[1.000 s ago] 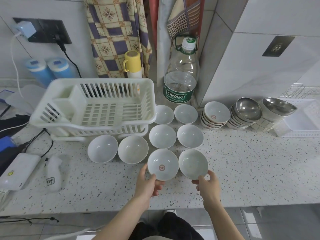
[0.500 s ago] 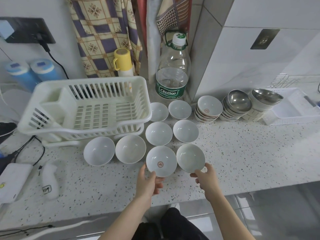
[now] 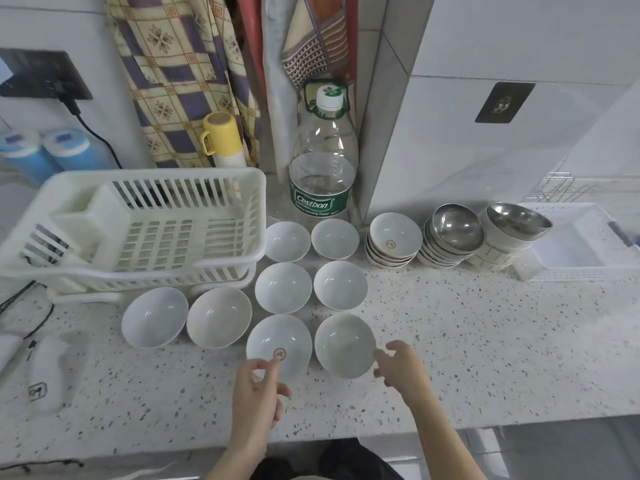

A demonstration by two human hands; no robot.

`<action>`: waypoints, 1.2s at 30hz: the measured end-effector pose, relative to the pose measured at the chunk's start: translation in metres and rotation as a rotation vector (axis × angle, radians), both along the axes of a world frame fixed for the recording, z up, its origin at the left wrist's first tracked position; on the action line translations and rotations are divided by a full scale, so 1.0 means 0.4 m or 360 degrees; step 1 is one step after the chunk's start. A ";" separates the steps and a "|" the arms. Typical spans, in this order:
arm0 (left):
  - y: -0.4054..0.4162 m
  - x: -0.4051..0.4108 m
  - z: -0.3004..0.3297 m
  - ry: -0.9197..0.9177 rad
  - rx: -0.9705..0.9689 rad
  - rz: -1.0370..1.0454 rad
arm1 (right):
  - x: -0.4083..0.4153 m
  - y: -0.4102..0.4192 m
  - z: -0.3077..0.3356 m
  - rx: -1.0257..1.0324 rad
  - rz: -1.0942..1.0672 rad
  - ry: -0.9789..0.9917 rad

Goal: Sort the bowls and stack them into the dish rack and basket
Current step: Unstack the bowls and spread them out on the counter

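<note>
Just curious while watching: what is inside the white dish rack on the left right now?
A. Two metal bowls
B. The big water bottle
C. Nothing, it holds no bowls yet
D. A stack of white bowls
C: the dish rack shows only its bare slatted floor, while the loose white bowls, such as the one at, sit on the counter beside it.
</note>
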State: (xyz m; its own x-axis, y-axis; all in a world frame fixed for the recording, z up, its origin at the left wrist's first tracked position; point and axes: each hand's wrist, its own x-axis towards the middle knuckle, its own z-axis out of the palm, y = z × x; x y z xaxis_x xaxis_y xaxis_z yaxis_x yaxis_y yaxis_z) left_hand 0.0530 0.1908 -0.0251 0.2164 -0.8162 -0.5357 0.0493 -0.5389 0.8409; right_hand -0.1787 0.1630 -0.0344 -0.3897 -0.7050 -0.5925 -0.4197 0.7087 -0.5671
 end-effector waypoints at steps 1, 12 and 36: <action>-0.013 -0.028 0.009 0.0004 -0.0046 0.0025 | -0.027 -0.013 0.005 -0.0005 0.0028 0.0039; -0.288 -0.338 0.049 0.0021 -0.0161 -0.0039 | -0.281 -0.198 0.096 -0.0284 -0.0037 -0.0153; -0.583 -0.526 0.015 -0.0542 -0.0076 -0.0643 | -0.334 -0.334 0.037 -0.0328 -0.0115 -0.0453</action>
State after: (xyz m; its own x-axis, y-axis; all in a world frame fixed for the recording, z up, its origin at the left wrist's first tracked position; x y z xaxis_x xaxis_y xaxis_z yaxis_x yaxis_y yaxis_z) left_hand -0.1576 -0.0425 -0.0193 0.0350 -0.8922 -0.4504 -0.4345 -0.4194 0.7971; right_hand -0.3125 0.0296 -0.0197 -0.2826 -0.7978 -0.5326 -0.1774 0.5891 -0.7884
